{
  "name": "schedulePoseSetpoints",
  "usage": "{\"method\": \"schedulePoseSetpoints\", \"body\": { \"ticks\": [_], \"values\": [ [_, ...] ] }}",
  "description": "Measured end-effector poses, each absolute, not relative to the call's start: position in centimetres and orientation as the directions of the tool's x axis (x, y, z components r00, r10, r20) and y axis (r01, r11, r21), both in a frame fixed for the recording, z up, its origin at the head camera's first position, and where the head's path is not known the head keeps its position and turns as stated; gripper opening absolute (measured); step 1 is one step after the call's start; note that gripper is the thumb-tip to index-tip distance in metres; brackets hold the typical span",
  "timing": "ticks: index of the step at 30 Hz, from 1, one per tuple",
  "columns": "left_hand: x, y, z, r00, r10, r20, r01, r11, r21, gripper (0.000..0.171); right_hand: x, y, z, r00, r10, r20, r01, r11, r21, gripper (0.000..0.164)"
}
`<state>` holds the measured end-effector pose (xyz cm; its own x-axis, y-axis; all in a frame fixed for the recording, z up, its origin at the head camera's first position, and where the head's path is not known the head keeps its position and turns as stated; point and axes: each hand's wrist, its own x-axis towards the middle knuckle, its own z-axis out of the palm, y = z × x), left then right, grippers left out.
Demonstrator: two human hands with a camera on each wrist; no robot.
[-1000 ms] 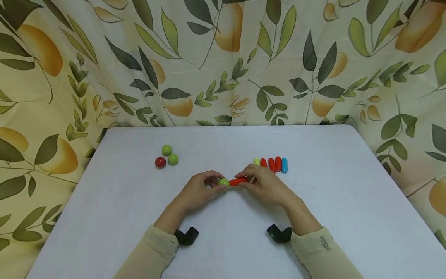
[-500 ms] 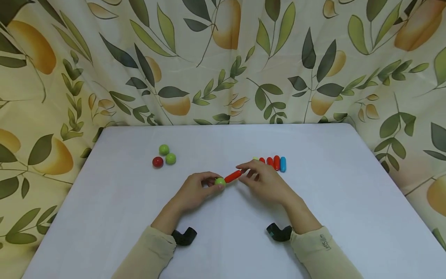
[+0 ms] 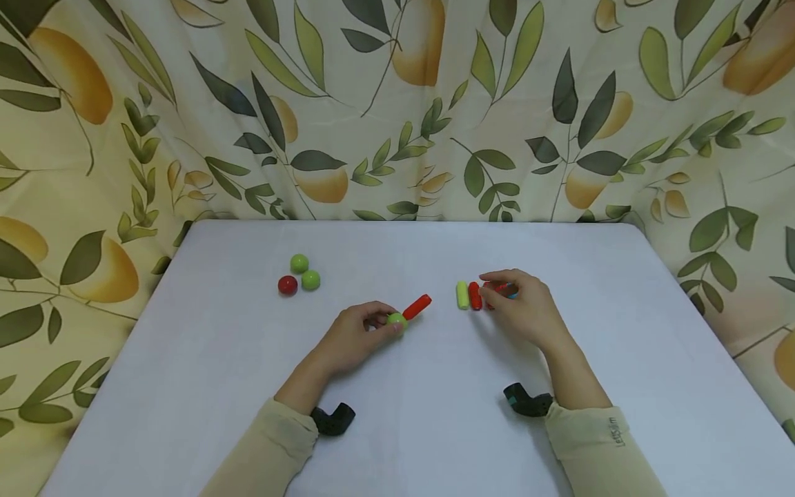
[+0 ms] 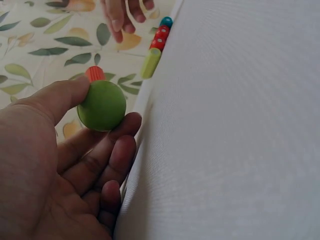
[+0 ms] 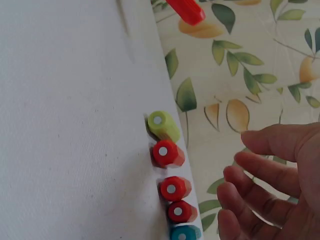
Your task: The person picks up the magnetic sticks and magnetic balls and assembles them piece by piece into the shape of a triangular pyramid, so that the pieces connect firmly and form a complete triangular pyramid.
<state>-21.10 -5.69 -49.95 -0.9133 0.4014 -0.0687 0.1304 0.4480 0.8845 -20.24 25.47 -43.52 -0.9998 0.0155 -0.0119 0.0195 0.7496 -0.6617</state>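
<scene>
My left hand (image 3: 357, 338) pinches a green ball (image 3: 396, 322) between thumb and fingers. From that ball a red rod (image 3: 417, 306) sticks out up and to the right, joined end-on; only its tip shows behind the ball in the left wrist view. My right hand (image 3: 526, 307) hovers over the row of rods with its fingers loosely bent and nothing in them. In the right wrist view the row holds a yellow-green rod (image 5: 162, 125), three red rods (image 5: 169, 153) and a blue rod (image 5: 185, 233), each with a silvery disc on its end.
Two green balls (image 3: 310, 279) and a red ball (image 3: 288, 285) sit together at the back left of the white table (image 3: 404, 428). Behind the table's far edge hangs a patterned curtain (image 3: 385, 124). Black curved pieces (image 3: 334, 420) stick out at both cuffs.
My right hand has let go of the red rod and moved right to the row of rods. The left hand keeps the green ball, and the red rod now tilts upward from it.
</scene>
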Motion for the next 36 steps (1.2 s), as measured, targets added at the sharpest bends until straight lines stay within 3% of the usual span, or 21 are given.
{"method": "schedulePoseSetpoints", "body": {
  "ticks": [23, 36],
  "values": [
    [-21.1, -5.7, -49.6, -0.917, 0.39, -0.086, 0.101, 0.435, 0.895, 0.021, -21.0, 28.6, -44.6, -0.963, 0.227, -0.142, 0.266, 0.744, -0.613, 0.048],
    [-21.1, -5.6, -49.6, -0.918, 0.385, -0.091, 0.089, 0.425, 0.901, 0.021, -21.1, 29.1, -45.5, -0.971, 0.2, -0.13, 0.238, 0.774, -0.587, 0.048]
  ]
}}
